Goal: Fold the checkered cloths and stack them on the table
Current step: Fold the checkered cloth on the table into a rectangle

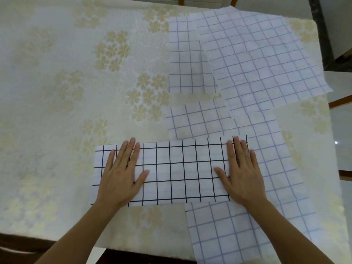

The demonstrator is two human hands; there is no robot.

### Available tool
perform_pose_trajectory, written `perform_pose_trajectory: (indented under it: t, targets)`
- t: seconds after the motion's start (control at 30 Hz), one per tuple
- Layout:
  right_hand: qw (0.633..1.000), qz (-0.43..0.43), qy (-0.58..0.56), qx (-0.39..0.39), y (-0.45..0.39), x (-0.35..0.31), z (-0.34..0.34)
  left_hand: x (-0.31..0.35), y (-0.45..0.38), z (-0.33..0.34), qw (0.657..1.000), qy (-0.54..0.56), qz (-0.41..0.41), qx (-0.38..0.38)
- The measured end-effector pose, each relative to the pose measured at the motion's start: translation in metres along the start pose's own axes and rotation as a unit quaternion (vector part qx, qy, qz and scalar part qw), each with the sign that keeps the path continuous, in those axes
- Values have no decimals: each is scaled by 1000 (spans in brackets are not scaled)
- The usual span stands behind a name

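With the left hand (122, 172) and right hand (240, 172) lying flat, fingers straight and slightly spread, on the ends of the black-checked cloth (177, 172), the crease seems best set by pressing evenly outward. The cloth is a folded white strip with a bold black grid, at the desk's (57, 92) near edge, overlapping the pale blue-checked cloths (257, 63) spread to the right.

the left half of the table (57, 92) is lying open, only its flowered covering showing, so a hand is finding free passage there. on the right, three pale blue-checked cloths (257, 60) are overlapping and taking up that side out to the edge. the folded black-checked cloth (177, 172) is lying across the near middle, partly over the nearest blue-checked cloth (238, 235).
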State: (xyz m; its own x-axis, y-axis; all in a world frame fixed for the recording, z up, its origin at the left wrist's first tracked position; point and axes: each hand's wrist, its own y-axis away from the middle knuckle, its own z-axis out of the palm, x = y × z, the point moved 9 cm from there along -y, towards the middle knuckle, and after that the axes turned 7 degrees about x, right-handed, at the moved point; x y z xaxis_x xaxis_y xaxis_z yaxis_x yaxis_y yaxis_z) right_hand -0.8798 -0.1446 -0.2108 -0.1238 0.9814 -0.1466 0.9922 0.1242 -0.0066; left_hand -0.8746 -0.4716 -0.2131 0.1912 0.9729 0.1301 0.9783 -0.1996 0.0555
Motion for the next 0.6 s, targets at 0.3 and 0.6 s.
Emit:
perform_pose_trajectory:
  t: [0.3, 0.6]
  targets:
    - [1000, 26, -3, -5, 19, 5, 4, 3, -3, 1, 1000, -6, 13, 2]
    - [1000, 17, -5, 6, 21, 6, 1, 29, -8, -16, 999, 9, 51, 9]
